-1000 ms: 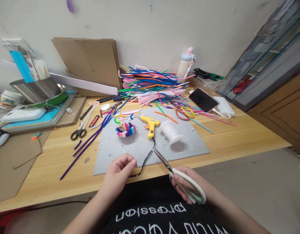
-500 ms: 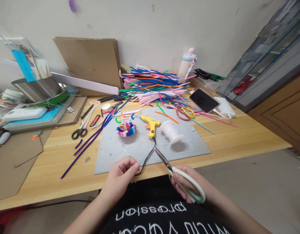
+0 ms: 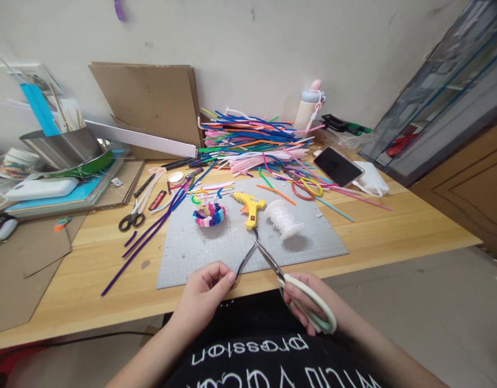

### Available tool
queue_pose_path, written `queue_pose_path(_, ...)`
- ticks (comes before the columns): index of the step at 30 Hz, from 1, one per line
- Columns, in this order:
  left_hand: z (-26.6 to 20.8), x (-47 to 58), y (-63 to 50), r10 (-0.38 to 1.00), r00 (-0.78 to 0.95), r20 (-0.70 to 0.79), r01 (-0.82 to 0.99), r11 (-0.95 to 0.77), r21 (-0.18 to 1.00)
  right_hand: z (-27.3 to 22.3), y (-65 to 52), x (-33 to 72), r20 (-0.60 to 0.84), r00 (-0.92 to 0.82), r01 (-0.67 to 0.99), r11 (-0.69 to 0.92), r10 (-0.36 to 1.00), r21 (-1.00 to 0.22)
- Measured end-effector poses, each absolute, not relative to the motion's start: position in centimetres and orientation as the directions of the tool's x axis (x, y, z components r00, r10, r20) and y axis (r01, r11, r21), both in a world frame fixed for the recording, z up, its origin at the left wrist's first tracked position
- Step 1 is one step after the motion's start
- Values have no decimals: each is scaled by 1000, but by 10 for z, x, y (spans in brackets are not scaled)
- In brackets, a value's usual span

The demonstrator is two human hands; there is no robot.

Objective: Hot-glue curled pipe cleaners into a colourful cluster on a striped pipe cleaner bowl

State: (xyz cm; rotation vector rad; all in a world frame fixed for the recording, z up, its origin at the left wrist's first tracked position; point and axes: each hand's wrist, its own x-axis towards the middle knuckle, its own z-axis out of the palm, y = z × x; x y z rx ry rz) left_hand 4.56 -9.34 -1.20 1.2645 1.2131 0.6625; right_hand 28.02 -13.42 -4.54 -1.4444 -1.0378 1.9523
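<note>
My right hand (image 3: pixel 307 302) holds scissors with pale green handles (image 3: pixel 313 296). Their blades look nearly closed and point away from me, the tips at the black cord of a yellow glue gun (image 3: pixel 251 209). To the left, my left hand (image 3: pixel 210 285) is closed in a pinch at the mat's front edge. Whatever its fingertips hold is too small to make out; the glue gun's cord runs down behind them. On the grey cutting mat (image 3: pixel 179 264) lie a spool of clear beads or string (image 3: pixel 282 218) and a ring of coloured pipe cleaners (image 3: pixel 209 215).
A heap of pipe cleaners (image 3: pixel 252 137) lies against the wall. Purple pipe cleaners (image 3: pixel 139 253) and black-handled scissors (image 3: pixel 131 221) are at left, with a metal pot (image 3: pixel 64 148) behind. Red-and-yellow scissors (image 3: pixel 307 188), a phone (image 3: pixel 339 167) and a bottle (image 3: pixel 308 110) stand or lie at right.
My left hand has shifted slightly to the right, still pinched. The scissors in my right hand have moved very little.
</note>
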Motion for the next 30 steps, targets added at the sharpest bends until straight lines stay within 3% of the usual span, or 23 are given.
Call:
queue_pose_path(11, -9, 45, -93, 914, 303, -271, 271, 190, 943, -48, -133, 280, -491, -199, -34, -507, 848, -862)
queue_pose_path(16, 9, 49, -90, 866, 454, -210, 488, -44, 872, -16, -126, 271, -195, -80, -52, -200, 977, -978)
queue_pose_path(21, 23, 58, -90, 813, 559, -166, 585, -244, 774, -3, -119, 249, -143, -179, 20, -142, 973, -990)
queue_pose_path(25, 20, 60, -89, 842, 501, -202, 463, -63, 884, -11, -116, 240, -200, -144, -29, -206, 969, -978)
queue_pose_path(27, 16, 56, -87, 829, 490, -271, 285, 141, 948, -13, -116, 241, -246, -111, -63, -254, 963, -965)
queue_pose_path(30, 12, 46, -84, 787, 515, -341, -37, 417, 908, -15, -115, 246, -270, -89, -129, -280, 959, -951)
